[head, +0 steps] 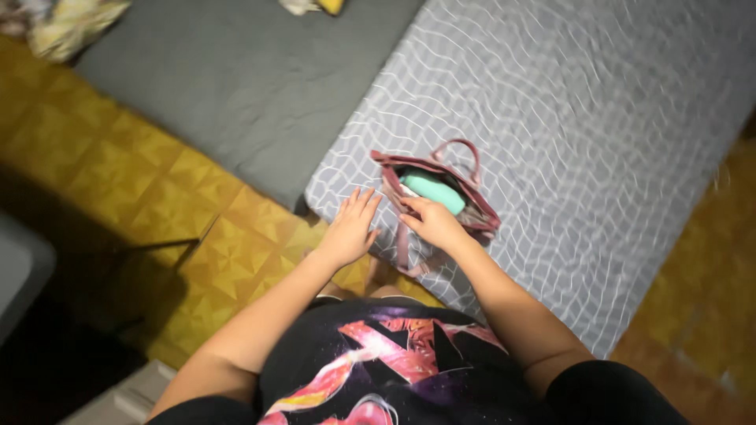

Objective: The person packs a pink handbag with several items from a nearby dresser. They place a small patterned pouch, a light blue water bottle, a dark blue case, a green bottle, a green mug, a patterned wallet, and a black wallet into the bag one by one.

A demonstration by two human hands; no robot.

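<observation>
Here right hand (431, 222) pinches the rim of the maroon handbag (465, 206) holding a mint pouch (431, 191); left hand (350, 228) rests open on the mattress (598, 142); best to steady the rim

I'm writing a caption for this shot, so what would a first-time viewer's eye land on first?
The eye goes to the small pink handbag lying open near the corner of the grey wave-patterned mattress, with a mint-green thing showing inside. The right hand rests on the bag's near edge, and the left hand lies spread on the mattress beside it. To the left, the yellow patterned floor stands out.
</observation>
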